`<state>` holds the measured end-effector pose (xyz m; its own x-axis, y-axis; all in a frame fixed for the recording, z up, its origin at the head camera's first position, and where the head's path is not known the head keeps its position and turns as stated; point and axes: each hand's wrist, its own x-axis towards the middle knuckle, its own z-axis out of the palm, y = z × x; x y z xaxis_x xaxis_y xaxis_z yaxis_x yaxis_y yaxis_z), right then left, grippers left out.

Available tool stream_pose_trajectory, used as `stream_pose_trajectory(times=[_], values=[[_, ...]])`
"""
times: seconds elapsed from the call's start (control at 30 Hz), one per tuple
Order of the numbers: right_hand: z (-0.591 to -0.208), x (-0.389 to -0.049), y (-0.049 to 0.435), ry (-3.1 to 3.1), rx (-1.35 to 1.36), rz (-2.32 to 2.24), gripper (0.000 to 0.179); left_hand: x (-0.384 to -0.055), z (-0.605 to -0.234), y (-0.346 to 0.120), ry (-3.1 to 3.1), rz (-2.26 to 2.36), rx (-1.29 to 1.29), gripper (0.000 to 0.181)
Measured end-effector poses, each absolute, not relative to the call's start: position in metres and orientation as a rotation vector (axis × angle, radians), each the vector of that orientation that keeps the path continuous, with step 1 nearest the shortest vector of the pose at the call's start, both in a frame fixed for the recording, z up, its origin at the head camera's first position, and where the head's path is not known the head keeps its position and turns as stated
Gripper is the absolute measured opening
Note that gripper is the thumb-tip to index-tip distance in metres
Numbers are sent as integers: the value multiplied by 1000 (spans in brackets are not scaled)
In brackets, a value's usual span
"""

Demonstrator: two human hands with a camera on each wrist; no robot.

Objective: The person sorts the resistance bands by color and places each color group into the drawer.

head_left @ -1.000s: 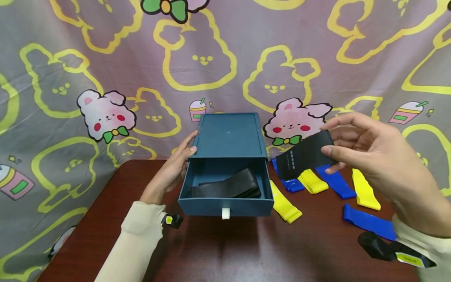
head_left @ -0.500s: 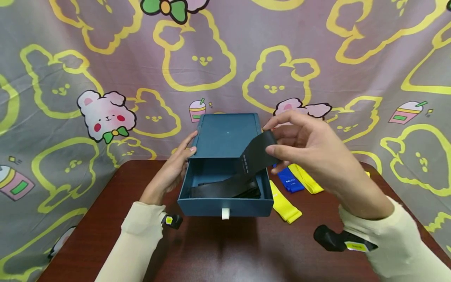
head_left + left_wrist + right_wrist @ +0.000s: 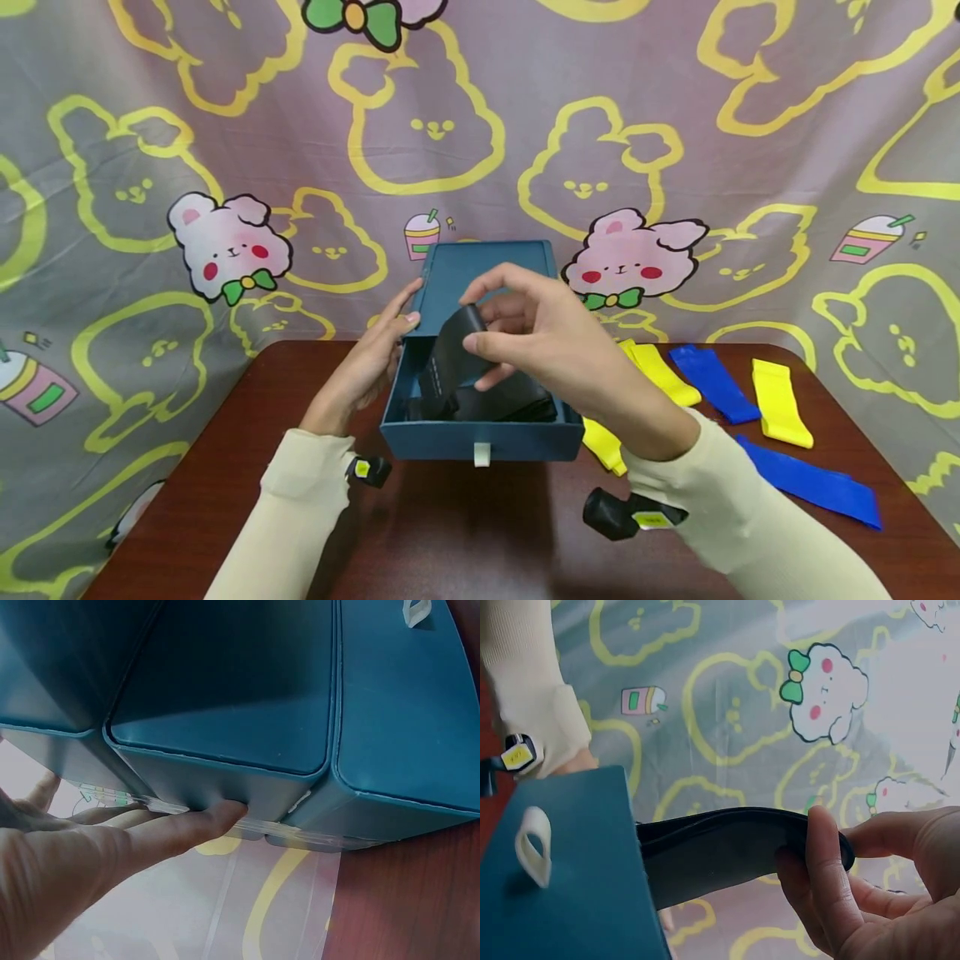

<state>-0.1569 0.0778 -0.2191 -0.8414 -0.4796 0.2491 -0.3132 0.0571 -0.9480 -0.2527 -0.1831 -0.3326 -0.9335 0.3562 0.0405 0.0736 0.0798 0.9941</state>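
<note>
A dark blue box point(image 3: 453, 279) stands on the table with its drawer point(image 3: 435, 440) pulled out at the front. My right hand point(image 3: 536, 337) pinches the folded end of a black resistance band point(image 3: 448, 354) between thumb and fingers. The band's other end hangs down into the drawer's left part. Behind it, more black bands point(image 3: 498, 402) lie in the drawer, partly hidden by the right hand. In the right wrist view the loop point(image 3: 712, 851) bends at my fingertips. My left hand point(image 3: 367, 354) rests against the box's left side, its fingers point(image 3: 187, 829) extended along the wall.
To the right of the box, yellow bands point(image 3: 782, 404) and blue bands point(image 3: 712, 383) lie spread on the brown table point(image 3: 187, 517). A white pull loop point(image 3: 482, 454) sticks out from the drawer front. A patterned curtain point(image 3: 450, 117) hangs behind the table.
My right hand has carried the black band leftward from above the coloured bands, over to the drawer, and its lower end has dropped inside. The left hand stays against the box.
</note>
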Motion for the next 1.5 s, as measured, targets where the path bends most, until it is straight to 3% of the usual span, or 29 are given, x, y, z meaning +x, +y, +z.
stream_pose_trajectory(times=[0.3,0.73,1.07,1.5], values=[[-240,-168,62,2113,-761,-1874,32,-252,-333,-183,2123,1965,442,61],[-253,-179,90,2464,-489,-1581,30,-252,-333,-183,2140,1957,451,61],[-260,-180,99,2800,-540,-1128,28,-252,-334,-182,2165,1947,467,62],[-256,-171,108,3034,-629,-960,28,-253,-334,-183,2223,1902,454,62]])
